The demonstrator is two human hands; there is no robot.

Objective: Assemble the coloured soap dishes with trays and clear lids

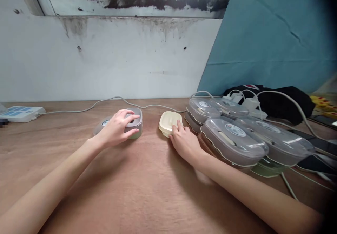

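My left hand [117,128] rests on top of a small grey box with a green base [136,125], fingers curled over its lid. A clear lid [102,125] lies just behind and to the left of that hand. To the right, my right hand [184,141] holds the near edge of a small cream container [170,121], fingers pressed on its rim. Both containers sit on the wooden table [147,188].
Several grey containers with clear lids [231,139] are stacked at the right, close to my right forearm. White cables [110,100] run along the wall. A white power strip [18,113] lies far left. Dark cloth [284,102] and a blue sheet [276,41] are at the back right.
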